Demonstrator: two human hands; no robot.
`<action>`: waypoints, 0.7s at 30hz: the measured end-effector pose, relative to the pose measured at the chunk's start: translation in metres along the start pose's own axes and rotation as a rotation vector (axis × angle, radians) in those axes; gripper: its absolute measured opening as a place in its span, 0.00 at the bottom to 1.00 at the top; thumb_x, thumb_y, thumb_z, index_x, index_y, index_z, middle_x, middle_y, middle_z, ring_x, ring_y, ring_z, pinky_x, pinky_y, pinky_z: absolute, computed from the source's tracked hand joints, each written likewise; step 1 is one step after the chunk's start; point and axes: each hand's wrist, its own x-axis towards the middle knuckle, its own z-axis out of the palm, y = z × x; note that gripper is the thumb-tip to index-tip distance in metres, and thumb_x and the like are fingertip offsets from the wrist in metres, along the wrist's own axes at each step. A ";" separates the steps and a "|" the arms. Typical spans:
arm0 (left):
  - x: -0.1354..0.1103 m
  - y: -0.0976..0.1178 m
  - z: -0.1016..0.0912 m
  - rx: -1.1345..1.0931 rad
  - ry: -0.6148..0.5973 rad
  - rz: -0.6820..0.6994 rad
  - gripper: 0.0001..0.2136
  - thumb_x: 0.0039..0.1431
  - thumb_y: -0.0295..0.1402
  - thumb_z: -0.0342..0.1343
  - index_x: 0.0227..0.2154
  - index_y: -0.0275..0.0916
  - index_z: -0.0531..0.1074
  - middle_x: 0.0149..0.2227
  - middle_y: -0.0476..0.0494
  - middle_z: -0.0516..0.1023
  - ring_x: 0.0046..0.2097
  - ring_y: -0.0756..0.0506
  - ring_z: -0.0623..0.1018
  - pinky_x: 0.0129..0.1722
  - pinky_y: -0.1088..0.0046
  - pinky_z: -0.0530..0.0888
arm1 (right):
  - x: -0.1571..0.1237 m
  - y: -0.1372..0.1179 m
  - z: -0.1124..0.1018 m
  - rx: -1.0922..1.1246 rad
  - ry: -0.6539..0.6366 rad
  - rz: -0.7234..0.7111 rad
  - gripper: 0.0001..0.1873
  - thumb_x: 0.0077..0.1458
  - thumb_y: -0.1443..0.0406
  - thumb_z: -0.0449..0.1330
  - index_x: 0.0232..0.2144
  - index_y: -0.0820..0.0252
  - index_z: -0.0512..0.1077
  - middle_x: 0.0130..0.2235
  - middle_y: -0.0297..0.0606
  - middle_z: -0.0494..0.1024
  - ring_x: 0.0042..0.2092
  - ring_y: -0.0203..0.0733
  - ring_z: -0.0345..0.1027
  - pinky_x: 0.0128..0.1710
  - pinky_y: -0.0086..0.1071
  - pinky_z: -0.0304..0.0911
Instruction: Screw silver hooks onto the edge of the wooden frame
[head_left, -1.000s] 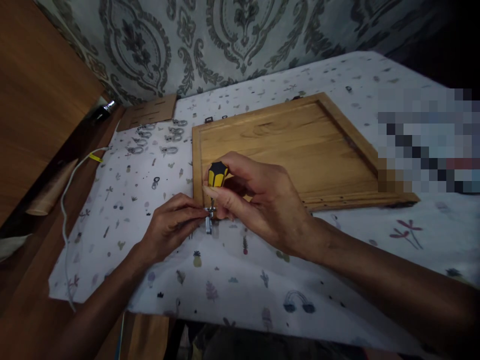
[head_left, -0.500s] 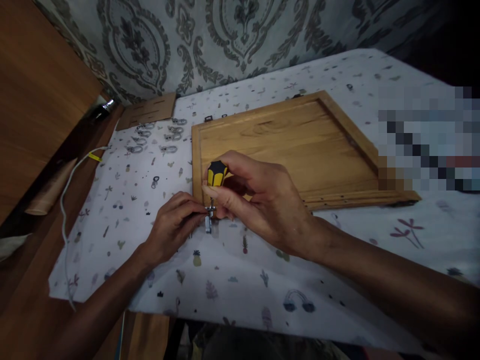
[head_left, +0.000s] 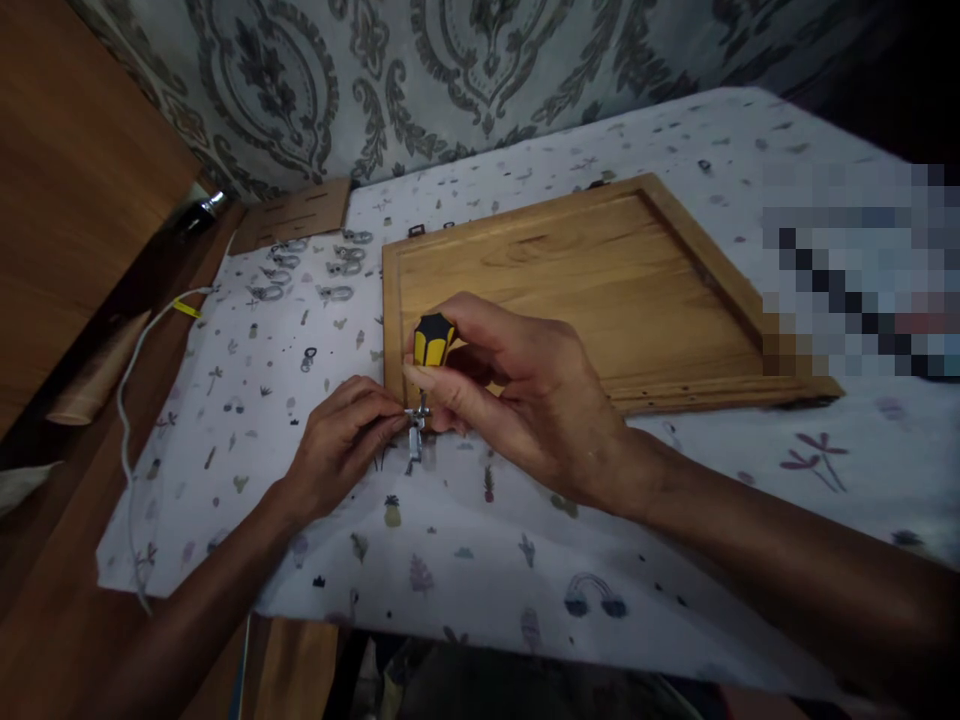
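Note:
My right hand (head_left: 525, 385) grips a screwdriver by its yellow and black handle (head_left: 433, 342), held upright with the shaft pointing down. Under its tip sits a small metal hinge (head_left: 417, 430) at the near left corner of a framed wooden panel (head_left: 547, 290). The fingers of my left hand (head_left: 349, 430) are pinched together on the hinge's left side. Part of the hinge is hidden by my fingers, and I cannot make out the screw. The panel lies flat on a white patterned cloth (head_left: 480, 560).
Several metal hinges (head_left: 334, 293) lie in two rows beyond my left hand, near a piece of brown cardboard (head_left: 292, 215). A white cable (head_left: 126, 450) with a yellow tag runs along the left table edge. A patterned wall stands behind; a blurred patch covers the far right.
The view has shifted very slightly. The screwdriver handle has turned a little in my right hand, while both hands stay at the hinge.

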 end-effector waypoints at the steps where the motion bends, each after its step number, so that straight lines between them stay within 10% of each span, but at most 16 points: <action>1: 0.000 0.001 -0.003 -0.012 -0.015 -0.007 0.05 0.70 0.30 0.56 0.39 0.38 0.77 0.38 0.43 0.79 0.41 0.47 0.79 0.41 0.72 0.76 | 0.000 0.000 0.000 -0.004 0.003 0.000 0.12 0.66 0.58 0.61 0.33 0.56 0.65 0.27 0.29 0.67 0.29 0.34 0.65 0.28 0.28 0.63; 9: -0.010 0.010 -0.019 -0.068 -0.334 -0.014 0.03 0.66 0.32 0.61 0.36 0.39 0.76 0.38 0.45 0.79 0.38 0.48 0.79 0.38 0.75 0.75 | -0.001 0.002 0.000 -0.020 0.021 -0.012 0.12 0.65 0.57 0.62 0.34 0.56 0.66 0.28 0.29 0.68 0.29 0.33 0.64 0.25 0.27 0.61; 21: -0.014 0.013 -0.011 0.117 -0.297 0.104 0.05 0.69 0.30 0.56 0.38 0.38 0.75 0.35 0.45 0.79 0.35 0.47 0.78 0.32 0.73 0.74 | -0.001 0.001 0.000 -0.020 0.005 0.005 0.10 0.66 0.60 0.60 0.34 0.56 0.66 0.27 0.29 0.68 0.28 0.34 0.64 0.26 0.28 0.63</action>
